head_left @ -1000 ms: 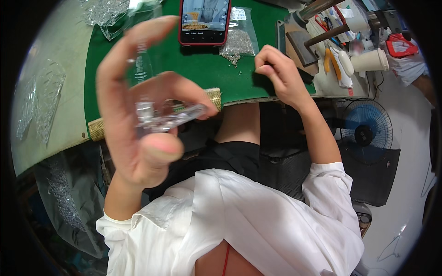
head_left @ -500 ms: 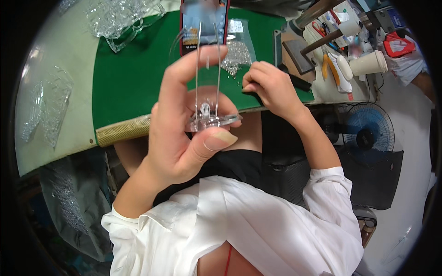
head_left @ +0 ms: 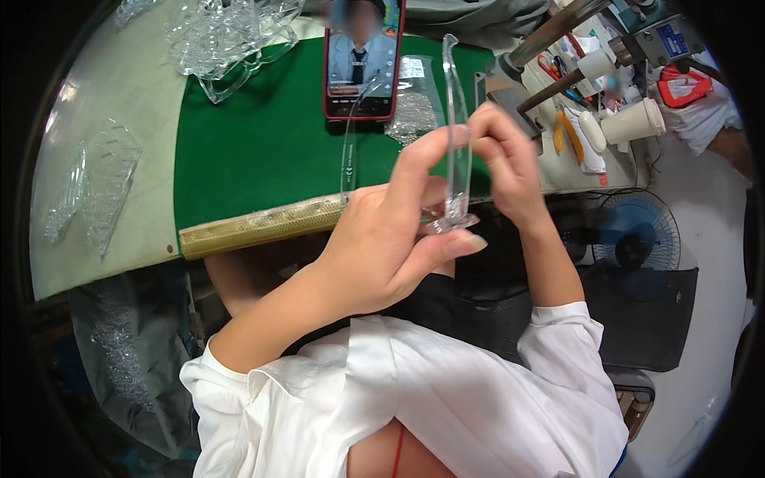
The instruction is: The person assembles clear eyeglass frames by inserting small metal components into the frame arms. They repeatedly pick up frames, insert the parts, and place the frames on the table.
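Observation:
My left hand (head_left: 373, 243) holds a clear plastic eyeglass frame (head_left: 457, 179) by its front, between thumb and fingers. One temple stands up with its curved tip at the top; the other rises to the left, behind my hand. Close by on the right is my right hand (head_left: 514, 171), its fingers curled and pinched together beside the upright temple. Whatever lies between those fingertips is hidden. Beyond both hands, a small clear bag (head_left: 414, 107) of tiny metal parts lies on the green mat (head_left: 255, 135).
A red-cased phone (head_left: 362, 76) stands at the back of the mat. Clear frames (head_left: 227, 48) are piled at the far left, with more clear pieces (head_left: 100, 187) nearer. A metal press (head_left: 550, 40), orange-handled pliers (head_left: 572, 131) and a cup (head_left: 633, 119) are at the right.
My left hand has moved right with the eyeglass frame and turned it, so the temples now appear farther apart. My right hand has lifted off the mat to beside the temple.

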Demonstrator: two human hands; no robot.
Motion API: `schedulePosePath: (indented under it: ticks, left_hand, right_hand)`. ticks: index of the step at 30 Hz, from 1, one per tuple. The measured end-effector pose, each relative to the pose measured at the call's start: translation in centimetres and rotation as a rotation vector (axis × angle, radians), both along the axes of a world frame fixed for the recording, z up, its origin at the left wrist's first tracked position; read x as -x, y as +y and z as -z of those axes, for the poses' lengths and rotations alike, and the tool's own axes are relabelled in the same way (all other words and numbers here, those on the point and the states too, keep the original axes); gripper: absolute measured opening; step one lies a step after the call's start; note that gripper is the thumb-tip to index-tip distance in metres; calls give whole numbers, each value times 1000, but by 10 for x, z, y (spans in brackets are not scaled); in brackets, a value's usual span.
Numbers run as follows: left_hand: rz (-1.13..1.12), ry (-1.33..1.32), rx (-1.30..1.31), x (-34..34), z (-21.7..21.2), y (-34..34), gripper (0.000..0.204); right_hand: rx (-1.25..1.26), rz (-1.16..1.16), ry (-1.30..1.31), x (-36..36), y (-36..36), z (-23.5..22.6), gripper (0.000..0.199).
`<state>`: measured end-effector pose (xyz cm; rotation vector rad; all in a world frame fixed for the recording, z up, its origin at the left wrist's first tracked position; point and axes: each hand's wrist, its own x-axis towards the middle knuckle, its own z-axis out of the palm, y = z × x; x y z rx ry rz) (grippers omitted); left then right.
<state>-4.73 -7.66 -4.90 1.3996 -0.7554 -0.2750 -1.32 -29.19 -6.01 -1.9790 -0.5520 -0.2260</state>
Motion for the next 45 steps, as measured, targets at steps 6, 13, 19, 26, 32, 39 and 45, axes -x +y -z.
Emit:
schedulePosePath:
  ticks: [6, 13, 19, 26, 32, 39, 45]
  left_hand:
    - [-187, -244, 96, -5, 12, -36, 72]
    - [-288, -404, -35, -7, 13, -35, 77]
    - [-218, -366, -132, -6, 10, -28, 72]
    - [-117, -176, -71, -3, 3, -26, 68]
    - [-120, -167, -69, -4, 4, -26, 67]
    - [-106, -143, -76, -2, 3, -24, 68]
    - [-135, -185, -71, -3, 5, -26, 68]
  right_hand:
    - [203, -154, -500, 20, 19, -63, 16]
    - [194, -86, -519, 22, 19, -58, 12]
    - [157, -101, -487, 22, 17, -56, 13]
    - [100, -137, -444, 18, 15, -55, 15]
    - [95, -117, -465, 18, 17, -55, 13]
    - [-10, -118, -382, 23, 16, -51, 10]
    - [-42, -154, -345, 20, 14, -49, 10]
